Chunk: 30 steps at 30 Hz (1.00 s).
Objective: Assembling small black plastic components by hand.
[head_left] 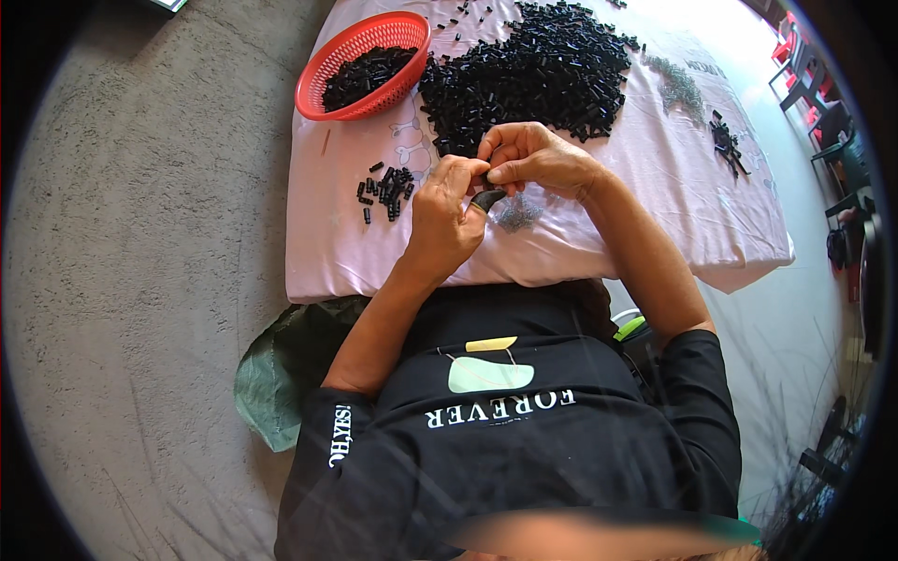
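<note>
Black T-shirt (561, 467) nearest; my left hand (447, 213) and right hand (547, 165) pinch one dark piece (486, 178), apparently mid-fitting, steady alignment likely next.

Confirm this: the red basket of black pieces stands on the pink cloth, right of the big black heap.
Wrong side: the head view shows the red basket of black pieces on the pink cloth, left of the big black heap.
</note>
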Available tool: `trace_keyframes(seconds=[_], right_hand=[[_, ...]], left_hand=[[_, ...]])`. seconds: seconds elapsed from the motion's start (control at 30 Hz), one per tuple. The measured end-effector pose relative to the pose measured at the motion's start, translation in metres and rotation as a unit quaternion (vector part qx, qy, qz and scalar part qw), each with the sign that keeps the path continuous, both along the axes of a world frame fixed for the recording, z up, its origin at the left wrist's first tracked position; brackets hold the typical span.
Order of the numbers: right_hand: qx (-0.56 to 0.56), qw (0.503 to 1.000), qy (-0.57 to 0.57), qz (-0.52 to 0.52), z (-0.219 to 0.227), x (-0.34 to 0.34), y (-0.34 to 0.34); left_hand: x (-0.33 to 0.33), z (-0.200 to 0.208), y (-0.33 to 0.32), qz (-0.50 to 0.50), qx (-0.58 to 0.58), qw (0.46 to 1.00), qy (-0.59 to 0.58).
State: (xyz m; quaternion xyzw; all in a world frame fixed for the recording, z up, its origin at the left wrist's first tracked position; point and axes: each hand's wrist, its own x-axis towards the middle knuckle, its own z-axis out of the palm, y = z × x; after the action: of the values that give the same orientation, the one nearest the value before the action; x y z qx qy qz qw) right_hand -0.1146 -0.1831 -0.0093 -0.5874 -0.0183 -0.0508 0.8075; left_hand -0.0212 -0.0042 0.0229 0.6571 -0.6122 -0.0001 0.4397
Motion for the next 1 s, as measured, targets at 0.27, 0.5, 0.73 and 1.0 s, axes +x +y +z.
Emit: trace_keyframes(seconds=[0.27,0.5,0.73,1.0], right_hand=[[-0.012,1.000,0.012,0.002,-0.001,-0.002,-0.003],[-0.048,0.992,0.041,-0.110,0.009,-0.004,-0.001],[-0.075,0.983,0.061,-0.155,0.008,-0.003,-0.002],[-0.079,0.980,0.071,-0.170,0.004,-0.002,-0.002]], left_hand=[[0.001,-0.009,0.000,0.025,-0.042,0.999,-0.017],[0.054,-0.013,0.010,0.151,0.020,0.988,-0.034],[0.110,-0.041,0.036,0.258,0.140,0.949,-0.117],[0.060,-0.027,0.015,0.126,0.090,0.988,-0.020]])
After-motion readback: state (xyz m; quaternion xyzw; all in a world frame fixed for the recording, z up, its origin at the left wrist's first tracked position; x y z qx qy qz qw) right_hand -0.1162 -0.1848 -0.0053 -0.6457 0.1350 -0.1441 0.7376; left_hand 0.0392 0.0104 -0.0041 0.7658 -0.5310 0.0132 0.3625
